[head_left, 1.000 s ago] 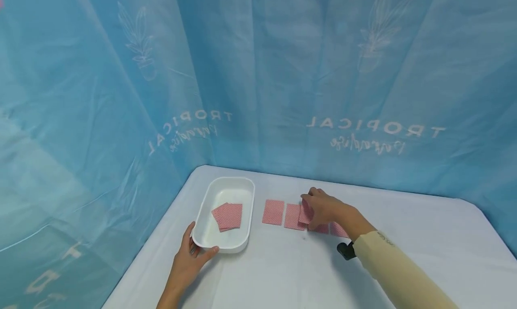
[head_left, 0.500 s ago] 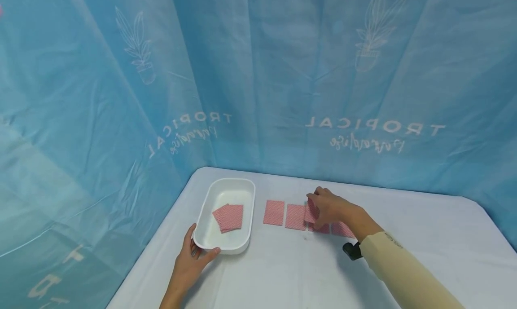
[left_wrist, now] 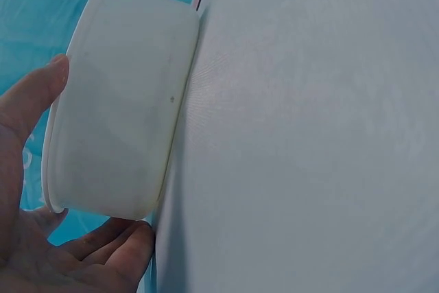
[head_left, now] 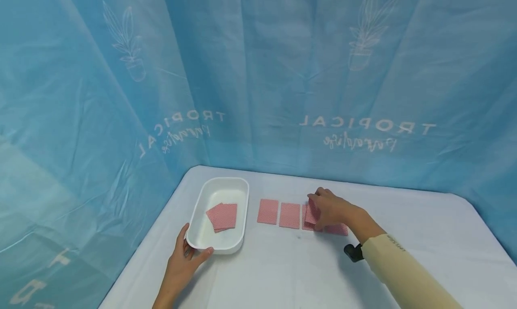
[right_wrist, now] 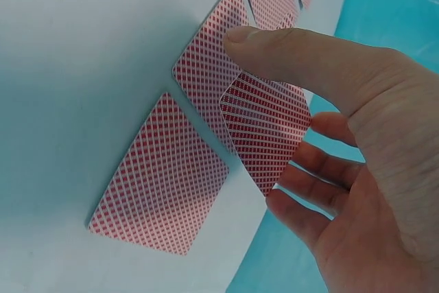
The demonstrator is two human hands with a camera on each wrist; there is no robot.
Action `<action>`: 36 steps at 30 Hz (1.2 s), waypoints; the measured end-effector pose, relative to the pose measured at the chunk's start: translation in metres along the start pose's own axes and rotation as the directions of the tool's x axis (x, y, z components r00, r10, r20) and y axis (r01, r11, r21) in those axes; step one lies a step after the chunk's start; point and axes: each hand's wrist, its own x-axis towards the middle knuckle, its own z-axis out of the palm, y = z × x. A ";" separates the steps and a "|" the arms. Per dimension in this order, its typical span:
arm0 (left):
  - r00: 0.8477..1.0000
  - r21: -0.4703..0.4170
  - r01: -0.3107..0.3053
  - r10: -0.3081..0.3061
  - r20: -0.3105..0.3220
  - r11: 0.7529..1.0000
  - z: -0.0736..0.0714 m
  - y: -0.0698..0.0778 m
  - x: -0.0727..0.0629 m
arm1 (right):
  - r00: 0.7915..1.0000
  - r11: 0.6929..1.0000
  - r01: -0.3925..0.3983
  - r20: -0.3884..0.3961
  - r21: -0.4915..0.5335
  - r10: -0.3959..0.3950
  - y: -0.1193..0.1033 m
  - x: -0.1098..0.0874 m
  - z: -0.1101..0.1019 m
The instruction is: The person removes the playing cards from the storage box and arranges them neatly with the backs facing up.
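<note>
In the head view my left hand (head_left: 180,262) grips the near left corner of a white plastic tub (head_left: 218,247), thumb at the rim. The left wrist view shows its fingers spread against the tub wall (left_wrist: 127,108). Two or more red-backed playing cards (head_left: 224,216) lie overlapping inside. My right hand (head_left: 333,210) holds another playing card (right_wrist: 266,132) tilted between thumb and fingertips. That card is above the third card of a face-down row, partly covering it. Left of it lie two cards (head_left: 289,215); the rightmost card (right_wrist: 161,180) is partly hidden by the hand in the head view.
A white cloth covers the table (head_left: 258,273). Blue curtains (head_left: 274,98) with mirrored lettering hang behind it and along the left. A black strap piece (head_left: 353,253) shows at my right wrist, beside a pale yellow sleeve (head_left: 404,268).
My right hand has shifted a little rightward along the row with its card, from the gap by the second card to over the third. The left hand stays at the tub.
</note>
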 end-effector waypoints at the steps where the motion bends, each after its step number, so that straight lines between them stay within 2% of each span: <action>1: 1.000 -0.002 -0.002 0.002 0.000 1.000 0.000 0.000 0.000 | 1.000 1.000 0.000 -0.002 0.002 0.000 0.000 -0.001 -0.002; 14: 0.998 -0.007 -0.060 0.060 -0.003 0.998 -0.003 0.003 0.005 | 0.999 1.000 -0.022 -0.023 -0.002 0.022 0.011 -0.004 -0.016; 26: 0.999 -0.004 -0.035 0.035 0.001 0.999 -0.007 0.002 0.003 | 0.999 0.999 -0.019 -0.032 0.040 0.021 0.024 -0.010 -0.010; 36: 1.000 0.002 -0.022 0.022 0.007 1.000 -0.001 -0.005 0.002 | 1.000 0.998 -0.005 -0.013 0.056 0.006 0.037 -0.021 -0.002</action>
